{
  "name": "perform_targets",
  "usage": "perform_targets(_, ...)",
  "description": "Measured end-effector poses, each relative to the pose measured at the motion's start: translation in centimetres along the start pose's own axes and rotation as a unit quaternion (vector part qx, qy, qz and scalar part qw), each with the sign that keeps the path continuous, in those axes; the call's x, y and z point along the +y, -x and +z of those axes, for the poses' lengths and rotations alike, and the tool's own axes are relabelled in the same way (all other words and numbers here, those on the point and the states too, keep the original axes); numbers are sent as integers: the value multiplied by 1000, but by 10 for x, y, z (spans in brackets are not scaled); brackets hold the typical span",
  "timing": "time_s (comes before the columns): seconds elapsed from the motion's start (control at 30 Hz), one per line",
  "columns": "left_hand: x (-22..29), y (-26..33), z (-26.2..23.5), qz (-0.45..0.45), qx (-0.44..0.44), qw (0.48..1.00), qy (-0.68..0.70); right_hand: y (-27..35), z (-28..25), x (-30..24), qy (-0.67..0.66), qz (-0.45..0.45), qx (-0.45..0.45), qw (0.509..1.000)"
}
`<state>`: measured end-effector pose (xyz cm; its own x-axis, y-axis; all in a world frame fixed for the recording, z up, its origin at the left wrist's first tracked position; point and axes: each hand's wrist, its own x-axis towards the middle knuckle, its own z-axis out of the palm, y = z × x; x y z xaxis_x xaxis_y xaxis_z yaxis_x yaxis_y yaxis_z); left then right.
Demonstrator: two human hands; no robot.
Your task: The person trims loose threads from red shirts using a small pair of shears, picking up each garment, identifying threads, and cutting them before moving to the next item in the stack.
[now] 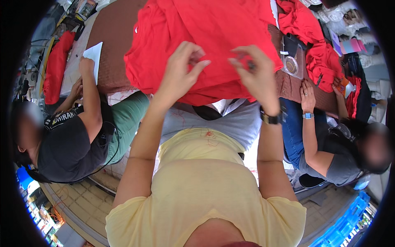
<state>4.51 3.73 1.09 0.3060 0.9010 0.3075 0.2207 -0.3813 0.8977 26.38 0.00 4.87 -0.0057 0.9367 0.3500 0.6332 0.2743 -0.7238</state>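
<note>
A large piece of red fabric (201, 24), bunched and folded, covers the table's near edge and hangs down toward my lap. Over its lower part hovers my left hand (184, 70), thumb and forefinger apart, with nothing visible in it. Facing it at the right is my right hand (258, 74), its thumb and forefinger also spread. A small dark object (251, 64) shows inside the curled fingers of that hand; its kind is too hidden to name. Whether a thread runs between the two hands cannot be seen.
A co-worker at left rests a hand on white paper (94, 57). Another at right has a hand (307, 95) on the brown tabletop (109, 49). A clear plastic box (292, 61) stands beside the fabric. More red cloth (323, 57) lies at far right.
</note>
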Motion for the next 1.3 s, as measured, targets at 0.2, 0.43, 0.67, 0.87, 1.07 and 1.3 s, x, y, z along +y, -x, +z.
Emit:
perform_targets(0.2, -70, -18, 66, 8, 51, 979, -197, 12, 51, 64, 59, 82, 3, 995)
perform_targets(0.43, -71, -18, 55, -44, 1, 993, -106, 12, 38, 69, -125, 126, -26, 984)
perform_targets(0.67, -67, -14, 49, -149, -66, 977, 140, 11, 29, 47, -102, 117, -30, 987)
perform_targets(0.87, -60, -7, 44, -243, -2, 881, 407, 12, 23, 49, -36, 45, -99, 993)
perform_targets(1.07, -39, -1, 34, -90, -52, 986, -130, 15, 29, 50, 96, -46, -64, 992)
perform_targets(1.3, -59, -4, 43, -98, -18, 991, 84, 15, 31, 47, 133, -76, -66, 986)
